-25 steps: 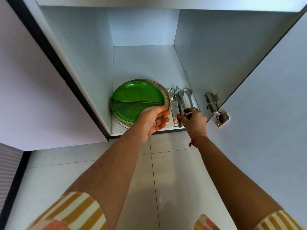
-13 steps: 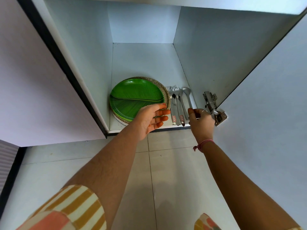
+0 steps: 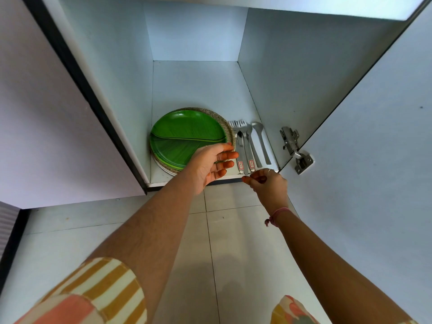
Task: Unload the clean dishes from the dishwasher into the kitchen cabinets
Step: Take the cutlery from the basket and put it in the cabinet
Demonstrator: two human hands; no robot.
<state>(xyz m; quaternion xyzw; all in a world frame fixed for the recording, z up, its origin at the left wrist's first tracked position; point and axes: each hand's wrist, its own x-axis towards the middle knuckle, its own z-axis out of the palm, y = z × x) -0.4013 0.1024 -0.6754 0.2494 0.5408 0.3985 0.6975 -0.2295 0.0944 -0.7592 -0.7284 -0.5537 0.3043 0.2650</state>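
Note:
A green divided plate (image 3: 187, 136) tops a stack that includes a speckled plate (image 3: 228, 128), at the front left of the open lower cabinet's floor (image 3: 198, 90). Right of the stack lie forks (image 3: 243, 134) and a spoon (image 3: 260, 141), handles towards me, two of them with red-bordered labels. My left hand (image 3: 210, 164) hovers open over the stack's near right edge, fingers relaxed. My right hand (image 3: 268, 185) is at the shelf's front lip just below the cutlery handles, fingers loosely curled, holding nothing that I can see.
The cabinet's right door (image 3: 374, 160) stands open, with a metal hinge (image 3: 293, 146) at its inner edge. Another white door (image 3: 46, 136) stands open at the left. The back half of the cabinet floor is bare. Pale floor tiles (image 3: 233, 253) lie below.
My right hand has left the spoon handle and drawn back left to the shelf's front edge. My left hand has stayed over the plates. The cutlery now lies untouched.

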